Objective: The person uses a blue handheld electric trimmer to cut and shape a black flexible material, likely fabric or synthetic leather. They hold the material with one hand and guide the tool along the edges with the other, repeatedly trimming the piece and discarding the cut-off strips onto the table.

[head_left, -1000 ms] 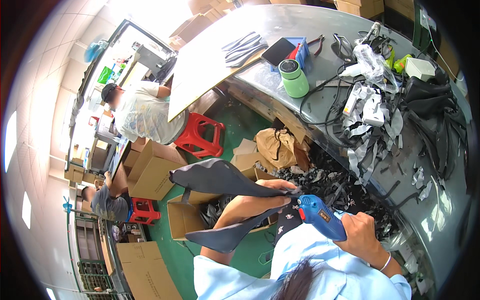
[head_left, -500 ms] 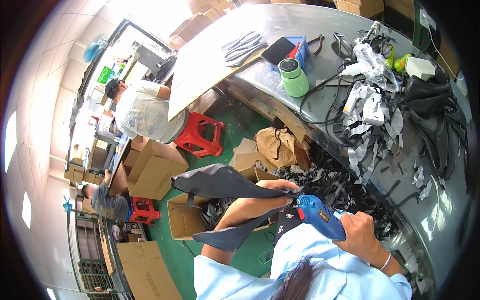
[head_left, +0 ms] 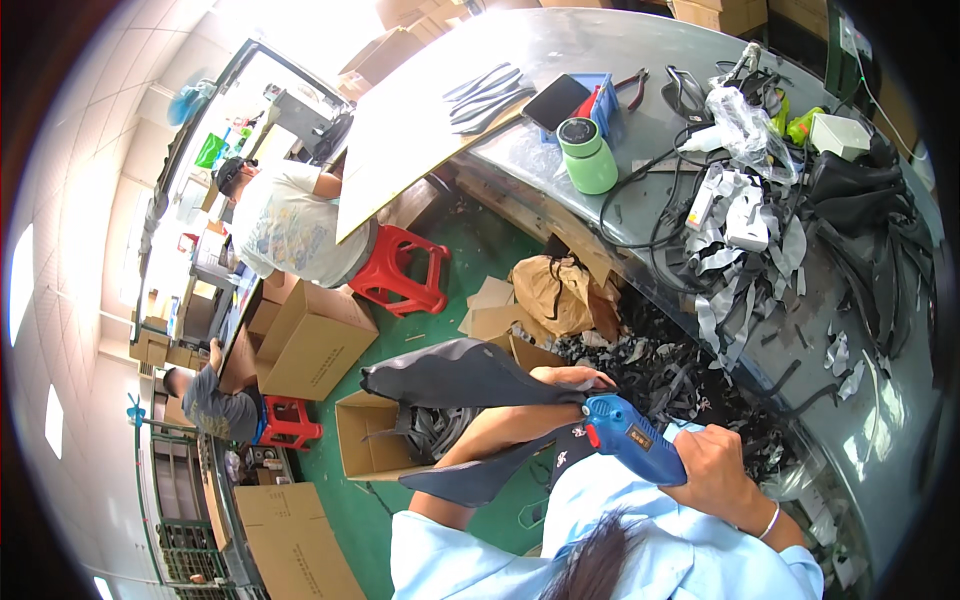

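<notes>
My left hand (head_left: 572, 378) grips a dark grey, sheet-like piece of material (head_left: 455, 372). One flap spreads above my left forearm and another hangs below it. My right hand (head_left: 717, 467) is wrapped round the handle of a blue handheld power cutter (head_left: 640, 442) with a red button. The cutter's head meets the edge of the grey piece, close to my left fingertips. Its blade and the exact spot of contact are hidden.
On the metal table (head_left: 560, 50) stand a green bottle (head_left: 588, 160) and a blue bin (head_left: 603, 100), with cables and scraps at right. Dark offcuts (head_left: 660, 350) heap below. An open carton (head_left: 370, 440) holds black pieces. Two people sit at left near red stools (head_left: 405, 270).
The grey piece has shifted a little to the right, and its upper flap's tip sits lower. The cutter's head has moved slightly left and down against the edge. Both hands keep their grip.
</notes>
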`<state>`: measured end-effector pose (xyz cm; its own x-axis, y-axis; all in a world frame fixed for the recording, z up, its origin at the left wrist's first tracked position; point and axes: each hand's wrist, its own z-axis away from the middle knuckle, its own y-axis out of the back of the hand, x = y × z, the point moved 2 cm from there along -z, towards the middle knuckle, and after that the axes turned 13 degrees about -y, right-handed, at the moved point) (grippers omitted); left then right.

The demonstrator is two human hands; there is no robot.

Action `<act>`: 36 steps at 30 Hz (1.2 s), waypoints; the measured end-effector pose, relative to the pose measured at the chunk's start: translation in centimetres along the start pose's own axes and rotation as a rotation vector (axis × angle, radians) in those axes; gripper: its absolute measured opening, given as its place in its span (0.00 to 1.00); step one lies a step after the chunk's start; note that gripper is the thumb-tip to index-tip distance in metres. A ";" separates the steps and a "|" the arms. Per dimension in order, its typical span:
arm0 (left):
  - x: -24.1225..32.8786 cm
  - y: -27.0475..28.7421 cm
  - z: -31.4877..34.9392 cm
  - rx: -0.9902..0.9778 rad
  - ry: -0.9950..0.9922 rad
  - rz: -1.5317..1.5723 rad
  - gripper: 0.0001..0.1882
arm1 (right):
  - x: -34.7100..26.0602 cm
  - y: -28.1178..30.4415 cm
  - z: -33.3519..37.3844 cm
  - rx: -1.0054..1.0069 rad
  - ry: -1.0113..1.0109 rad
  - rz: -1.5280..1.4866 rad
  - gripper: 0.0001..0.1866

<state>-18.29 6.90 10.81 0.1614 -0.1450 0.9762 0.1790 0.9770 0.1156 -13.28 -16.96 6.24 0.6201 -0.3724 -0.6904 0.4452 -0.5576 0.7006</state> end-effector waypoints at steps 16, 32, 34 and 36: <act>1.1 1.1 1.6 0.948 -0.816 0.264 0.22 | -0.5 -0.5 -1.3 0.038 -0.076 -0.034 0.16; -0.7 -3.2 -0.3 1.129 -0.929 0.237 0.20 | -1.5 -0.6 -1.7 0.079 -0.088 -0.180 0.15; -1.0 -3.6 -0.4 1.137 -0.930 0.243 0.20 | -1.6 -0.6 -1.7 0.083 -0.091 -0.193 0.15; -1.1 -4.0 -0.4 1.144 -0.903 0.226 0.20 | -1.8 -0.6 -1.9 0.086 -0.093 -0.210 0.15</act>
<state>-18.78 3.09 9.20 -0.6423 -0.2515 0.7240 -0.6831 0.6163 -0.3919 -13.46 -14.58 7.45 0.4563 -0.3062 -0.8355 0.4986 -0.6897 0.5251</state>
